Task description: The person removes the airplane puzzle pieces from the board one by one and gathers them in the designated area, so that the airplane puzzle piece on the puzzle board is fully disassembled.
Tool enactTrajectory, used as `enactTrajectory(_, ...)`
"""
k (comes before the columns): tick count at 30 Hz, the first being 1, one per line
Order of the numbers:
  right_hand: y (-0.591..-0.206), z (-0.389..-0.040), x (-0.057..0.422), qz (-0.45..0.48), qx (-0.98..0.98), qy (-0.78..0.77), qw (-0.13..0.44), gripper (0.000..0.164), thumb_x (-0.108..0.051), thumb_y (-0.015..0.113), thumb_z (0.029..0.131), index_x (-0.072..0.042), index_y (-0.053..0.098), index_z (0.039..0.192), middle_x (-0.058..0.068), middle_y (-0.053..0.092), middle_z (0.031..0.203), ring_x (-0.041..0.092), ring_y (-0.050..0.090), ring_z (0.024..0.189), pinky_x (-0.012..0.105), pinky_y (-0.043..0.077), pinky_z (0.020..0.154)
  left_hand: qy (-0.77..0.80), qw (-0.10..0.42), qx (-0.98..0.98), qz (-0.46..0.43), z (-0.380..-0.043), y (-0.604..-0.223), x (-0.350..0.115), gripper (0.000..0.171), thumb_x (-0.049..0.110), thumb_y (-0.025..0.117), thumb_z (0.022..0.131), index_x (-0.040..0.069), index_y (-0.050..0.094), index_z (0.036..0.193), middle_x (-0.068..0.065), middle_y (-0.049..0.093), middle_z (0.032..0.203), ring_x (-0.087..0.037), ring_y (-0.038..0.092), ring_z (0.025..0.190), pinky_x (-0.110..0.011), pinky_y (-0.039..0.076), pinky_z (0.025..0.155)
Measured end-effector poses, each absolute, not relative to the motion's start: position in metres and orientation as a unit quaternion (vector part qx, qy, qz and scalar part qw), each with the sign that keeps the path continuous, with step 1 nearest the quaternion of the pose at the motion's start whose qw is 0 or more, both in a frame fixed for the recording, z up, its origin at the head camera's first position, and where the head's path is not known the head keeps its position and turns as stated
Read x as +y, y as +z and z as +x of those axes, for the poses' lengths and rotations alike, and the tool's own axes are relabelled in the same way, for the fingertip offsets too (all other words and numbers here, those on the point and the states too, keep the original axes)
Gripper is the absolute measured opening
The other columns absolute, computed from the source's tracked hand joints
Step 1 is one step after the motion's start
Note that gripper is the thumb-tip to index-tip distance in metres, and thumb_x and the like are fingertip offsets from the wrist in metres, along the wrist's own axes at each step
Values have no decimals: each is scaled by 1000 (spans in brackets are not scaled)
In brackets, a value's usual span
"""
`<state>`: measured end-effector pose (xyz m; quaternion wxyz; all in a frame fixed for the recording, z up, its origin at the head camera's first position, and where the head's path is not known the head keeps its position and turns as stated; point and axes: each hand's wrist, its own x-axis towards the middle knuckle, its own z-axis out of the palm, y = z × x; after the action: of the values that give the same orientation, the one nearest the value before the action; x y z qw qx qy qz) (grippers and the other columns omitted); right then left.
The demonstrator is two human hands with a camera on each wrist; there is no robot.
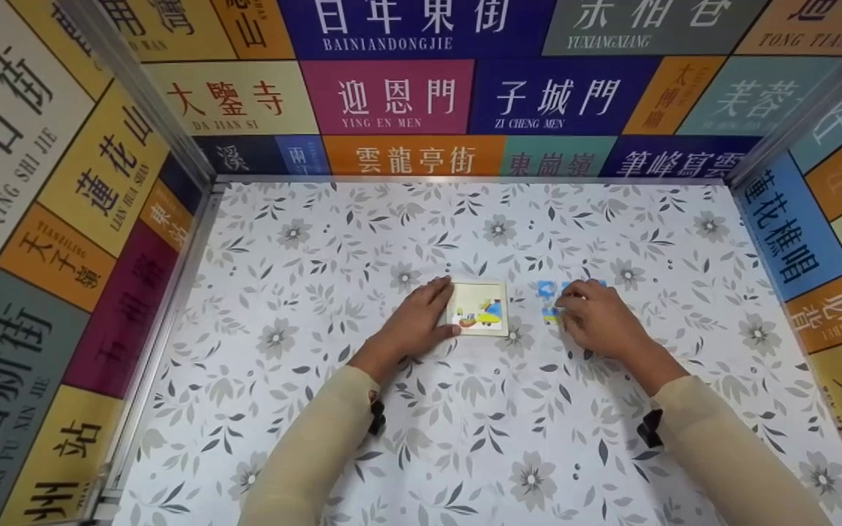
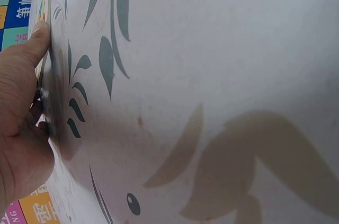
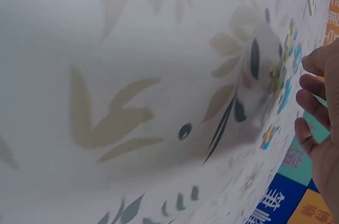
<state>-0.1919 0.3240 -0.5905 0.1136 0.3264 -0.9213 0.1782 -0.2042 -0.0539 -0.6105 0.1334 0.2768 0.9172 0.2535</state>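
A small square puzzle tray (image 1: 478, 335) with a pale frame lies on the patterned table, a few coloured pieces set along its lower part and right side. My left hand (image 1: 421, 319) grips its left edge, with the thumb at the lower left corner. In the left wrist view that thumb (image 2: 38, 41) lies along the tray's edge. To the tray's right, my right hand (image 1: 600, 318) hovers over several loose blue and yellow puzzle pieces (image 1: 546, 290), partly hiding them. Its loosely bent fingers (image 3: 312, 105) are close over the pieces in the right wrist view, the thumb apart from them.
White table covering (image 1: 392, 438) with grey leaves and flowers spreads around both hands. Upright panels with coloured street-name signs (image 1: 388, 97) stand along the back, left and right edges of the table.
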Motion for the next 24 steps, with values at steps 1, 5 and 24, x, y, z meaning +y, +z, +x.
enactTrajectory(1,-589,-192,319,319,-925,178,101,15,-3,81,95,-2,84,110,19,73,112,40,67,95,59,58,78,254,134,917,276,-204,-610,-54,83,45,61,113,0,27,174,-16,23,184,-38,25,171,-52,24,140)
enactTrajectory(5,-585,-194,298,292,-938,178,54,20,-11,79,100,-3,83,118,18,73,119,40,68,103,63,57,85,256,132,916,277,-204,-610,-54,83,44,62,113,0,28,174,-17,24,184,-39,26,170,-52,24,140)
enactTrajectory(24,-585,-204,230,329,-928,177,-15,28,-17,77,103,-7,78,130,14,72,132,38,66,117,65,51,91,240,134,921,276,-205,-612,-54,84,47,61,113,2,26,175,-16,23,185,-37,24,171,-51,23,140)
